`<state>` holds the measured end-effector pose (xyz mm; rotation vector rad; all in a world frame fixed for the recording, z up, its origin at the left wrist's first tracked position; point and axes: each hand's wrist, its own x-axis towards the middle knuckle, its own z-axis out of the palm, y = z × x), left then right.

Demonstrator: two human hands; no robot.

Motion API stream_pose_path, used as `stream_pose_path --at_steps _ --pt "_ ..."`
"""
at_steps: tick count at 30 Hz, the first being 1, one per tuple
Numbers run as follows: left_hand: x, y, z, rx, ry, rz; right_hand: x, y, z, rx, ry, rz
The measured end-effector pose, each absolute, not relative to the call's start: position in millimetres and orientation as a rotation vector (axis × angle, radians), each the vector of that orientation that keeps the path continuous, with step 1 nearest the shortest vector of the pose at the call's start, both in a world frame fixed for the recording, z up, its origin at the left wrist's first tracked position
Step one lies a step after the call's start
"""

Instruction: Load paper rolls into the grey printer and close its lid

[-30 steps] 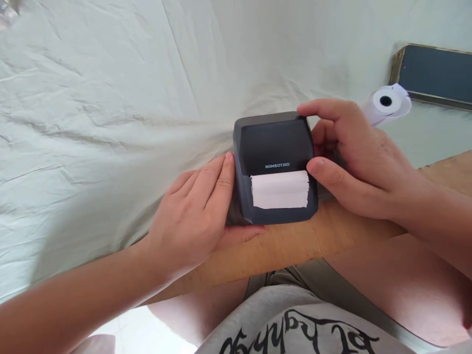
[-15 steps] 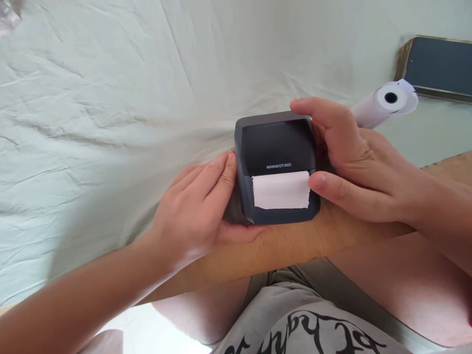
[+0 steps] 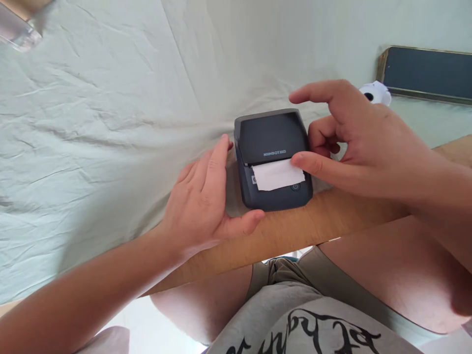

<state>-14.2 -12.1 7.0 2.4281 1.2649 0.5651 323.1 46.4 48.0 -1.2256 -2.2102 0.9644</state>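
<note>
A black NIIMBOT label printer rests near the front edge of the table, its lid closed. From its slot a strip of white paper sticks out over the front panel, beside a power button. My left hand lies along the printer's left side, fingers stretched out and thumb apart near the front corner. Over the right side, my right hand has its index finger raised and its thumb tip at the paper's upper right corner. Its other fingers are curled by the printer's right side.
A white paper roll lies partly hidden behind my right hand. Farther right is a dark smartphone. A clear plastic object is at the top left. Pale wrinkled cloth covers the table up to its wooden edge.
My left hand has loosened from the printer, thumb now spread. My right index finger has lifted off the lid, and the thumb has moved onto the paper's corner. The power button now shows.
</note>
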Motion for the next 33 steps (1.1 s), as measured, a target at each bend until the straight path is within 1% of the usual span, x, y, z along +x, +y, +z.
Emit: stream_pose_path --at_steps 4,8,10,15,18,25,27,29,31,33 --pt "-14.7 -6.4 6.4 2.459 1.191 0.535 309.8 46.6 66.8 -1.298 -2.101 0.991" --pt "-14.1 -5.8 7.6 2.463 1.197 0.478 314.4 54.8 77.6 -1.302 -2.159 1.124" --pt "-13.4 -6.3 7.8 2.457 1.21 0.447 316.9 56.8 79.2 -1.307 -2.172 1.129" --pt "-12.7 -6.4 5.1 2.483 1.211 0.456 303.8 52.9 84.3 -1.314 -2.033 0.728" --pt "-12.9 -5.9 3.3 2.505 1.197 0.479 291.0 54.8 89.2 -1.337 -2.035 0.558" --pt "-12.2 -5.6 2.9 2.478 1.204 0.457 292.0 93.0 72.0 -1.255 -2.628 0.262" --pt "-12.6 -5.3 3.0 2.481 1.214 0.449 292.9 105.9 66.1 -1.203 -2.699 0.32" --pt "-13.0 -5.0 2.8 2.494 1.219 0.443 292.0 116.6 62.7 -1.122 -2.751 0.455" --pt "-13.3 -5.1 2.6 2.512 1.215 0.444 292.6 125.4 61.4 -1.115 -2.674 0.562" --pt "-13.2 -5.5 2.6 2.523 1.208 0.454 299.7 133.1 62.6 -1.157 -2.483 0.596"
